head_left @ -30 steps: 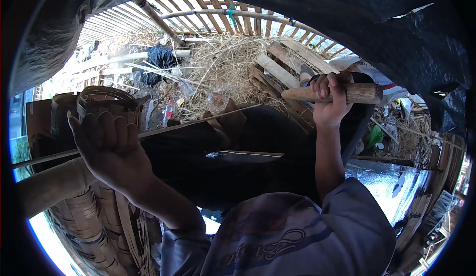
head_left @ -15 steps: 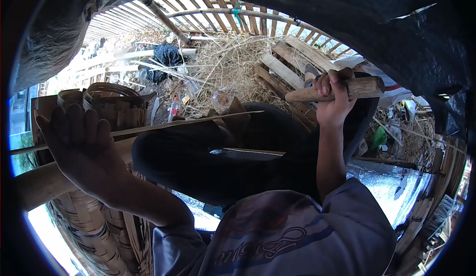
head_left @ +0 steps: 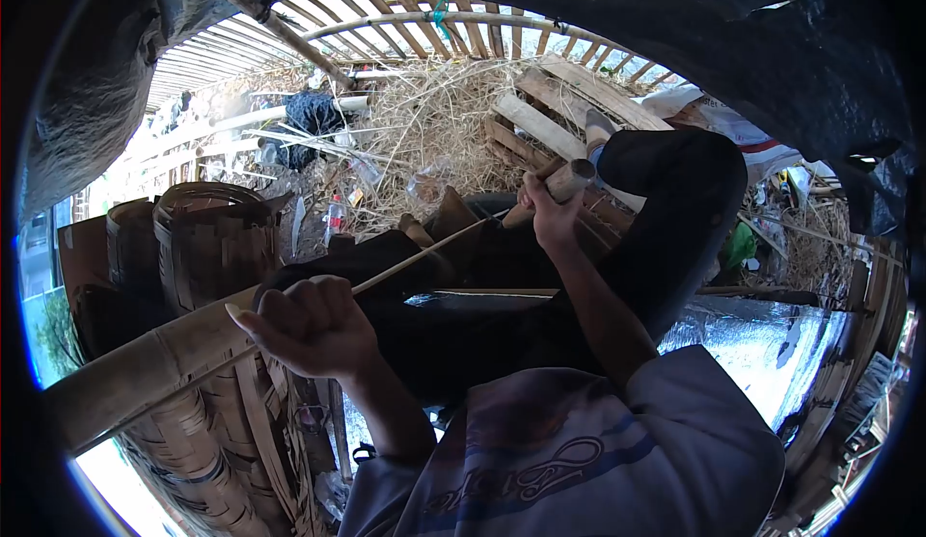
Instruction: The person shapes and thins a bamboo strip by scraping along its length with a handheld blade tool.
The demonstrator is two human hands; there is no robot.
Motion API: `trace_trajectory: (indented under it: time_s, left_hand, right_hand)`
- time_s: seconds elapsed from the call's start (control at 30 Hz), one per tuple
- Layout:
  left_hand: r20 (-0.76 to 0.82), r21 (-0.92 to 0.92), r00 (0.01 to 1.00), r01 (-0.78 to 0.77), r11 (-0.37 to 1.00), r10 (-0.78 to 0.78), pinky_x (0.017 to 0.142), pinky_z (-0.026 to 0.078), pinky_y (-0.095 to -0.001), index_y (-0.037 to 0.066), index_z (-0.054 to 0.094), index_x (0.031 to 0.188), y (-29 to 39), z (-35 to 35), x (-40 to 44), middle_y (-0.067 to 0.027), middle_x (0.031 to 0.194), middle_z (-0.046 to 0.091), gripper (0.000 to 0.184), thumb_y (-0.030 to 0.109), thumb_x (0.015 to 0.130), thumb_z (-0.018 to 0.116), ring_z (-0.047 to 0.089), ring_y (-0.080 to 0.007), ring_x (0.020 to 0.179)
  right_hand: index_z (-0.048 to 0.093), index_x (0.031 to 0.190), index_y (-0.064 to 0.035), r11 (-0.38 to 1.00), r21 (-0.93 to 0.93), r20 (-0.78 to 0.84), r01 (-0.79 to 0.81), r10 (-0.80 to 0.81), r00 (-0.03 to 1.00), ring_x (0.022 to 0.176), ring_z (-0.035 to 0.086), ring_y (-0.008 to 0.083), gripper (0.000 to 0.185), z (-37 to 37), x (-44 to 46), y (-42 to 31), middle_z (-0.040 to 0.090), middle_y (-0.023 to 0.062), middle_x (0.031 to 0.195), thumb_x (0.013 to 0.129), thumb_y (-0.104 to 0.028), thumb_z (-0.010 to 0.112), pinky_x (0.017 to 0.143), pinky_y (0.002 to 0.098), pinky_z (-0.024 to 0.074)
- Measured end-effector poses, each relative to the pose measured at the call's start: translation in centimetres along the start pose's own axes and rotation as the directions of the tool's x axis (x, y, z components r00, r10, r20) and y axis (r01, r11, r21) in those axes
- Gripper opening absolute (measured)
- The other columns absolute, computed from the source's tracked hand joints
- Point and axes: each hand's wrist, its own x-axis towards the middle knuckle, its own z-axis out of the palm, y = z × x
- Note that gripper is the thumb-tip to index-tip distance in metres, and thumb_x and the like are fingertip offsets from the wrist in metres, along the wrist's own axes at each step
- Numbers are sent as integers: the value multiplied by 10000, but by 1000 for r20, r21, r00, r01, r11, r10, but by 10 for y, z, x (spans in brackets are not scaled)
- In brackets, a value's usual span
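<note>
My left hand is closed in a fist around a thin bamboo strip, its thumb pointing left. From the fist the strip slants up and away over my dark-trousered lap. My right hand grips a thick, round wooden tool handle that tapers toward the strip's far end. Whatever the handle carries at its narrow end is too dark to make out. The strip's tip lies close to that end; I cannot tell if they touch. A thick bamboo pole lies at the left, by my left hand.
Woven bamboo baskets stand at the left. Straw, wooden boards and a small bottle lie ahead, before a slatted bamboo fence. A dark tarp hangs overhead. At the right is a shiny silver sheet.
My left hand has moved right and toward my lap, closing into a fist on the strip. My right hand has come left and lower with the handle, now near the strip's far end.
</note>
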Motion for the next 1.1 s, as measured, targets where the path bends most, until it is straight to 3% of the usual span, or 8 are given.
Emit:
trace_trajectory:
  time_s: [0.17,0.3,0.37,0.6,0.7,0.8,0.93,1.1]
  left_hand:
    - [61,-38,998,-9,999,11,334,114,-210,178,231,557,5,-16,2,58,447,161,480,370,996,264,95,-45,361]
    - [-58,20,991,-117,993,118,332,119,-208,179,241,550,1,-36,6,58,444,174,481,363,994,266,103,-40,358]
    - [-68,71,985,-156,985,161,331,122,-206,180,246,549,-2,-38,7,57,443,179,479,359,994,266,105,-38,357]
    - [-67,-91,996,-71,993,65,330,135,-201,185,264,566,2,-33,18,62,447,187,457,340,997,257,119,-33,358]
    - [-71,-119,997,-38,992,30,330,141,-198,186,263,571,1,-33,20,62,447,187,452,338,997,256,124,-32,359]
    - [-73,-106,996,-54,993,46,328,141,-198,187,261,572,1,-33,19,61,447,186,450,335,997,256,123,-31,360]
    - [-104,-74,992,-75,994,68,325,131,-203,186,260,568,-1,-31,20,61,447,184,453,333,997,244,109,-32,360]
    - [-69,-71,996,-56,996,51,330,126,-209,184,255,566,1,-35,20,61,448,180,457,337,996,241,100,-33,361]
  right_hand:
    - [428,824,-42,960,258,335,-106,14,942,490,424,100,123,21,-4,-44,463,36,626,851,29,524,485,271,376]
    - [429,820,-41,947,292,294,-133,44,955,490,427,101,122,8,-7,-8,454,32,602,843,25,530,477,272,371]
    - [436,816,-45,985,-115,143,-131,147,979,502,442,92,118,-2,-8,21,460,33,591,836,33,523,478,263,395]
    - [456,800,-49,961,239,333,-140,54,941,560,503,64,147,6,6,-1,508,20,658,812,48,566,500,224,444]
    - [436,815,-42,965,-244,317,92,-10,948,528,463,89,123,-11,4,41,482,35,630,828,54,511,489,246,388]
    - [466,845,-67,973,-213,34,-90,99,994,547,506,75,191,-31,12,91,501,7,661,790,41,613,491,232,432]
    - [463,819,-56,990,122,185,-65,41,982,514,500,73,181,1,23,31,498,20,638,793,70,589,473,228,422]
    - [488,751,-41,959,-275,227,71,-7,974,504,512,106,128,-35,12,78,503,18,605,805,29,580,494,244,427]
